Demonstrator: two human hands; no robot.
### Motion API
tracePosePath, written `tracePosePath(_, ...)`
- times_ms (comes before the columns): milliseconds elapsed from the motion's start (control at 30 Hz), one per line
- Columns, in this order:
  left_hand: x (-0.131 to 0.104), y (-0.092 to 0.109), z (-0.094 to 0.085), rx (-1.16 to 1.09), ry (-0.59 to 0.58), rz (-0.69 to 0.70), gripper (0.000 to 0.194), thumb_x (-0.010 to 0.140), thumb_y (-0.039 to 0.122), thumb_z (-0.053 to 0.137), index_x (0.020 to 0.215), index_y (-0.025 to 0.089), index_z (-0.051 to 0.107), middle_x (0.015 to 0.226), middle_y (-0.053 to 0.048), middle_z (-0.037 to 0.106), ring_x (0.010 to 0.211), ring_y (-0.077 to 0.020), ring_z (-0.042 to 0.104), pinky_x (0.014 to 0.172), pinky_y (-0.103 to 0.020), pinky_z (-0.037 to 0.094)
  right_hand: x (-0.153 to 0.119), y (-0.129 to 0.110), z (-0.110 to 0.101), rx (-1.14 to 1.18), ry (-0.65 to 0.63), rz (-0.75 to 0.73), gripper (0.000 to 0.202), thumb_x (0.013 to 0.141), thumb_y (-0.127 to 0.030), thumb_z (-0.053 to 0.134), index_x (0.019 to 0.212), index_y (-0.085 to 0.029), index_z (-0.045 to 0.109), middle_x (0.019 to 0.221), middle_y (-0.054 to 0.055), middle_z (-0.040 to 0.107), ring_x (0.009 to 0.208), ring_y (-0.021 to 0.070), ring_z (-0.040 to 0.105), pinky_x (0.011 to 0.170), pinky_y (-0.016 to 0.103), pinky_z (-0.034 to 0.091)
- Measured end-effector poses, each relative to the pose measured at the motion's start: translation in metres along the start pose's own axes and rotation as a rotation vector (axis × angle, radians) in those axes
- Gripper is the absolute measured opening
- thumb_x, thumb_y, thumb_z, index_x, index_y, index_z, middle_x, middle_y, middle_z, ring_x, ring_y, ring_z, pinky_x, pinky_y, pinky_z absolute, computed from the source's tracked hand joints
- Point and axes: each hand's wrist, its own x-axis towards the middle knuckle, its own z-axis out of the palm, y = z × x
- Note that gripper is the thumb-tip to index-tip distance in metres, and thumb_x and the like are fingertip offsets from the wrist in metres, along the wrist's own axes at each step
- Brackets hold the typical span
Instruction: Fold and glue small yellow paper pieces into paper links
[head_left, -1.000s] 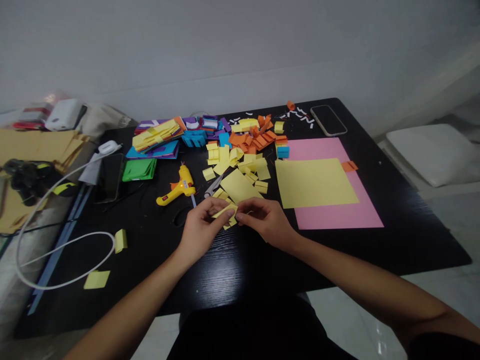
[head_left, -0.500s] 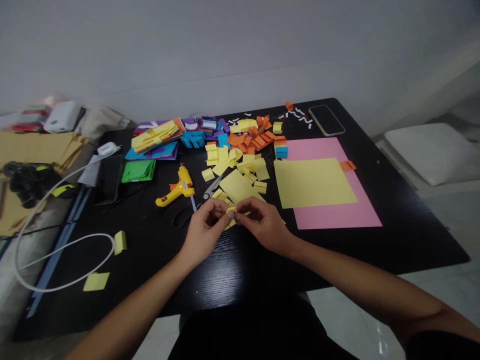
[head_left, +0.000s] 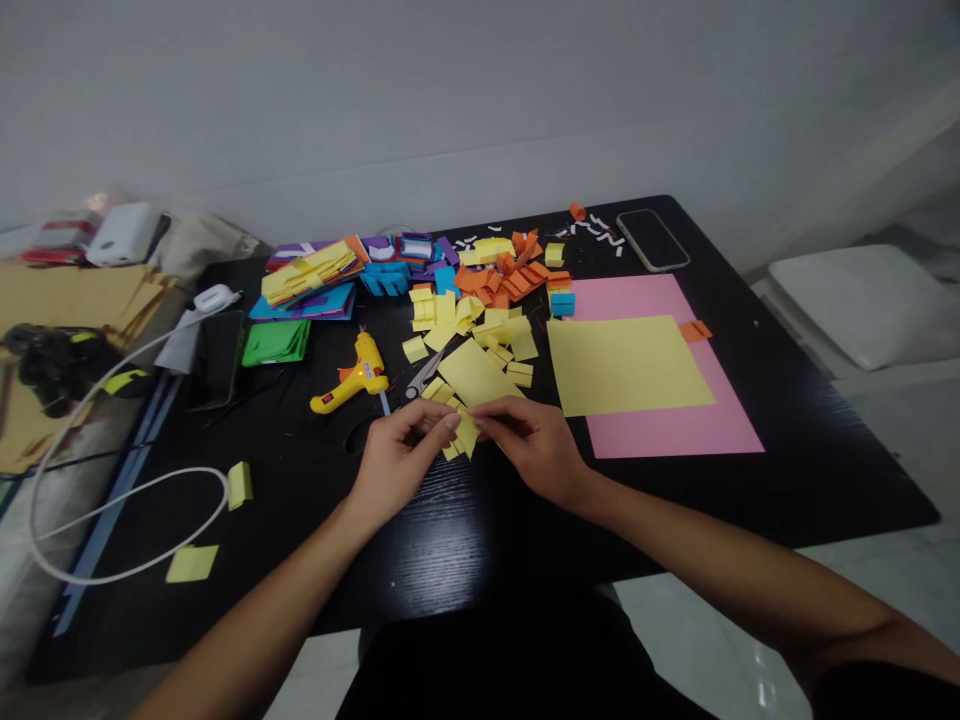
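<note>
Yellow paper piece | hands pinching it between fingertips | above black table

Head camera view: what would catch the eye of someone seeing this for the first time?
Probably the bright heap of yellow and orange paper pieces mid-table, just beyond the left hand and right hand, which meet at a small yellow paper. Next, the yellow glue gun left of the heap, and the large yellow sheet overlapping a pink one to its right.
</note>
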Motion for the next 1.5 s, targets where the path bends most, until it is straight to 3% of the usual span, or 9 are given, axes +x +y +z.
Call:
tracePosePath(367,-0.0005,0.0018,0.0015,-0.017,0.018,-0.01,0.019,0.092,0.035,0.069,0.085,0.018,0.072,0.066,-0.001,0.07,0.059,-0.0129,0.063,0.058,-0.023,0.05,-0.0006,-0.0006,0.0016,0.036,0.005,-0.006,0.012,0.092,-0.031,0.072,0.098,-0.024,0.08,0.093,0.005,0.08,0.082,0.0192,0.075,0.077,0.034,0.062)
tracePosePath(533,0.0012,0.0039,-0.0019,-0.042,0.008,0.007,0.027,0.098,0.039,0.061,0.085,0.018,0.072,0.07,-0.002,0.069,0.067,-0.0151,0.065,0.065,-0.025,0.053,-0.0003,-0.0001,0.002,0.046,0.02,0.027,0.012,0.09,-0.032,0.074,0.096,-0.024,0.08,0.094,0.005,0.08,0.085,0.0209,0.076,0.077,0.035,0.063)
tracePosePath(733,0.0003,-0.0015,-0.0018,-0.02,0.005,-0.018,0.018,0.093,0.035,0.069,0.09,0.018,0.074,0.069,-0.001,0.07,0.062,-0.0137,0.064,0.06,-0.023,0.051,-0.0003,-0.0023,0.0015,0.044,0.008,0.027,0.011,0.09,-0.029,0.073,0.096,-0.024,0.08,0.095,0.005,0.08,0.087,0.021,0.076,0.076,0.035,0.062)
tracePosePath(1267,0.0011,-0.0036,-0.0011,0.089,-0.004,0.059,0.019,0.094,0.034,0.067,0.09,0.017,0.073,0.071,0.001,0.067,0.063,-0.0115,0.059,0.06,-0.021,0.047,-0.0013,-0.0009,0.0027,-0.023,0.007,-0.058,0.011,0.091,-0.024,0.071,0.097,-0.021,0.08,0.096,0.006,0.08,0.088,0.0199,0.076,0.077,0.031,0.061)
tracePosePath(1500,0.0001,-0.0053,-0.002,0.08,0.022,0.049,0.018,0.095,0.032,0.066,0.088,0.017,0.071,0.067,0.002,0.066,0.059,-0.0101,0.058,0.057,-0.02,0.046,-0.0016,-0.0055,0.0031,0.092,-0.005,0.033,0.013,0.088,-0.026,0.074,0.099,-0.02,0.077,0.096,0.007,0.08,0.088,0.0198,0.078,0.082,0.033,0.065)
